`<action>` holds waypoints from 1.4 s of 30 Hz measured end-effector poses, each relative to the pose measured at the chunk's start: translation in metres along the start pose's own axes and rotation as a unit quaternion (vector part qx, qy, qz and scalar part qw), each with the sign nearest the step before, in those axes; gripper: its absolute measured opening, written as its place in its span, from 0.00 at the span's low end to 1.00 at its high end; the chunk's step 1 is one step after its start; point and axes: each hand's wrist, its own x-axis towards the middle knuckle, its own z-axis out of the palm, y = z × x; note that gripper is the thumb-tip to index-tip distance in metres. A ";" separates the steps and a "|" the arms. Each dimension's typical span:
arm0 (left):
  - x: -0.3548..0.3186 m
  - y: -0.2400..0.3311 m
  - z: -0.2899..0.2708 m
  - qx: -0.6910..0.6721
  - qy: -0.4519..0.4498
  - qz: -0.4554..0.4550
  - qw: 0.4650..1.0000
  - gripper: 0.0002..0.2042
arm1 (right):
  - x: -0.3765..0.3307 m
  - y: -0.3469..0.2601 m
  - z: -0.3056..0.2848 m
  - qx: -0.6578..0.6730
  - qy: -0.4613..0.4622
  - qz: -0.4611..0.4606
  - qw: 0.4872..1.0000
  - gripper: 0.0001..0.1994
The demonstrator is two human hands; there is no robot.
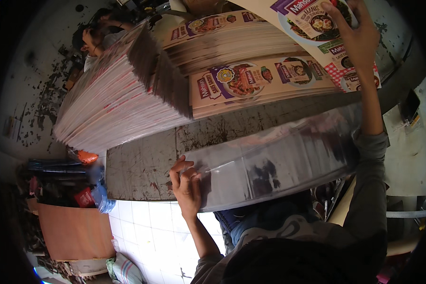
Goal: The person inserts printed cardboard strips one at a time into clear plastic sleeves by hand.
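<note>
Holding a printed sheet [312, 29] over the worktop's [142, 173] right end, right hand [359, 42] pinching it.
Clear plastic's [288, 163] lying left-to-right along the near edge, sheet hanging beyond its right half; left hand's [186, 188] curling round its left end, right forearm's [371, 106] pointing away past the other.

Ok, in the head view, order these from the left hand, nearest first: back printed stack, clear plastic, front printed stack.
1. Clear plastic: at the left hand, extending rightward.
2. Front printed stack: beyond the plastic, ahead and right.
3. Back printed stack: behind the front one.
</note>
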 end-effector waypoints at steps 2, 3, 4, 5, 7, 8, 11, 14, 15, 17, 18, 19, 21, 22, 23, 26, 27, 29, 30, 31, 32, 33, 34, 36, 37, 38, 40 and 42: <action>0.001 -0.001 -0.001 0.010 0.001 0.002 1.000 0.08 | 0.004 -0.016 -0.001 0.177 0.035 0.063 0.982 0.15; 0.000 0.000 -0.001 0.016 0.000 0.004 1.000 0.07 | 0.007 -0.034 -0.011 0.193 0.003 0.087 0.977 0.15; 0.001 0.001 -0.001 0.015 0.000 0.004 1.000 0.07 | 0.006 -0.034 -0.002 0.252 -0.003 0.045 0.967 0.15; 0.003 0.002 -0.001 0.019 0.014 0.002 1.000 0.07 | 0.004 -0.036 0.008 0.311 -0.009 0.002 0.950 0.15; 0.002 0.001 -0.003 0.025 0.029 -0.004 0.999 0.07 | 0.004 -0.067 0.014 0.259 -0.092 -0.078 0.958 0.15; 0.001 0.000 -0.006 0.030 0.025 -0.013 0.999 0.08 | -0.003 -0.088 0.032 0.275 -0.126 -0.085 0.949 0.18; 0.003 0.001 -0.004 -0.012 0.007 -0.053 0.999 0.06 | -0.020 -0.134 0.062 0.376 -0.167 -0.074 0.909 0.23; 0.003 0.000 -0.004 -0.054 -0.016 -0.084 0.995 0.07 | -0.031 -0.164 0.076 0.400 -0.157 -0.074 0.900 0.23; 0.004 0.002 -0.004 -0.063 -0.016 -0.114 0.991 0.07 | -0.036 -0.172 0.081 0.417 -0.169 -0.061 0.891 0.24; 0.003 -0.001 -0.001 -0.062 -0.002 -0.128 0.990 0.07 | -0.044 -0.176 0.086 0.411 -0.196 -0.053 0.889 0.24; 0.001 -0.002 -0.001 -0.061 -0.001 -0.130 0.990 0.07 | -0.046 -0.176 0.087 0.404 -0.205 -0.058 0.889 0.24; 0.001 -0.003 0.000 -0.082 0.018 -0.145 0.986 0.06 | -0.048 -0.174 0.086 0.405 -0.207 -0.058 0.889 0.24; 0.000 -0.004 0.002 -0.107 0.036 -0.162 0.980 0.06 | -0.053 -0.162 0.078 0.352 -0.270 -0.061 0.894 0.23; -0.001 -0.007 0.001 -0.113 0.043 -0.165 0.979 0.06 | -0.057 -0.155 0.077 0.354 -0.273 -0.061 0.892 0.23; -0.002 -0.009 0.000 -0.121 0.050 -0.168 0.977 0.06 | -0.062 -0.144 0.074 0.329 -0.307 -0.066 0.891 0.23; 0.000 -0.003 -0.001 -0.119 0.058 -0.183 0.974 0.05 | -0.078 -0.095 0.061 0.276 -0.369 -0.089 0.883 0.21; -0.002 -0.004 -0.002 -0.083 0.065 -0.195 0.975 0.06 | -0.082 -0.077 0.055 0.273 -0.359 -0.095 0.887 0.20; -0.001 -0.009 0.002 -0.103 0.067 -0.187 0.975 0.06 | -0.083 -0.037 0.037 0.245 -0.377 -0.081 0.890 0.19; -0.003 -0.012 0.003 -0.121 0.063 -0.179 0.974 0.06 | -0.082 -0.020 0.029 0.225 -0.405 -0.064 0.884 0.19; -0.001 -0.007 0.000 -0.088 0.043 -0.188 0.977 0.06 | -0.081 -0.001 0.018 0.208 -0.423 -0.048 0.881 0.18; 0.001 -0.005 0.000 -0.092 0.044 -0.194 0.976 0.06 | -0.081 0.015 0.012 0.191 -0.441 -0.031 0.876 0.18; 0.004 -0.002 -0.001 -0.109 0.045 -0.199 0.973 0.05 | -0.080 0.024 0.008 0.187 -0.447 -0.032 0.874 0.18; 0.006 -0.002 -0.002 -0.125 0.045 -0.203 0.970 0.05 | -0.079 0.032 0.004 0.181 -0.458 -0.012 0.870 0.18; 0.003 -0.014 -0.002 -0.149 0.041 -0.192 0.969 0.08 | -0.075 0.036 0.002 0.173 -0.472 0.011 0.864 0.18; 0.006 -0.013 -0.003 -0.176 0.055 -0.219 0.958 0.10 | -0.072 0.031 0.004 0.178 -0.488 0.005 0.854 0.18; 0.007 -0.013 -0.003 -0.202 0.070 -0.245 0.946 0.13 | -0.072 0.029 0.004 0.184 -0.504 0.000 0.844 0.18; 0.007 -0.021 -0.004 -0.198 0.075 -0.247 0.946 0.16 | -0.074 0.036 0.005 0.192 -0.493 -0.013 0.849 0.18; 0.011 -0.021 -0.006 -0.209 0.061 -0.257 0.942 0.15 | -0.076 0.038 0.005 0.201 -0.481 -0.026 0.853 0.18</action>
